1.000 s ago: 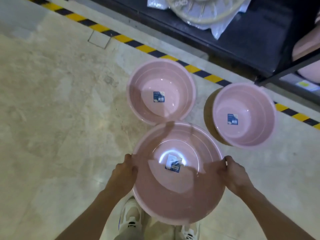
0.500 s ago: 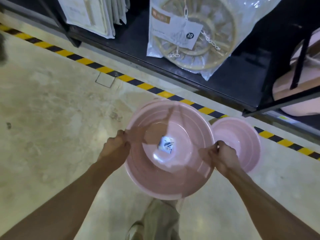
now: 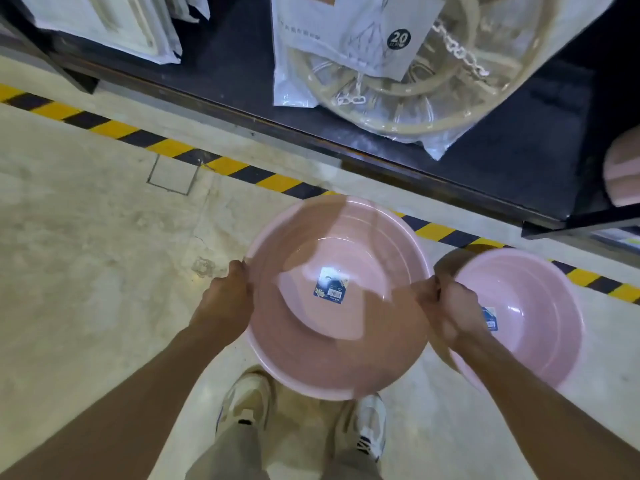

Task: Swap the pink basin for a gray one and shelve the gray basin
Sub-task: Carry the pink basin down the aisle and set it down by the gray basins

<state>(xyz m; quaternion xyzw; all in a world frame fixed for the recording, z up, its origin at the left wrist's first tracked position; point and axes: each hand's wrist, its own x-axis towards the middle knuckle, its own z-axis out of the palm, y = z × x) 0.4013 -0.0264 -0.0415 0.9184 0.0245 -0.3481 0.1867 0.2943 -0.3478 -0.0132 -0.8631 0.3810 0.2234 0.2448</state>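
I hold a large pink basin (image 3: 337, 362) with a blue label in its bottom, level above the floor in front of my feet. My left hand (image 3: 228, 299) grips its left rim and my right hand (image 3: 450, 306) grips its right rim. It hides the floor spot where another pink basin stood earlier, so I cannot tell whether that one lies under it. A smaller pink basin (image 3: 533, 323) stands on the floor to the right, partly behind my right hand. No gray basin shows.
A black low shelf (image 3: 485, 174) runs across the top, holding a bagged round drying rack (image 3: 415, 74) and white packs (image 3: 114, 26). Yellow-black tape (image 3: 117, 131) marks the floor before it. Another pink basin's edge (image 3: 623, 168) shows at the right on the shelf.
I have carried the pink basin forward, over the spot of the left floor basin, which is now out of sight. My view has come closer to the shelf.
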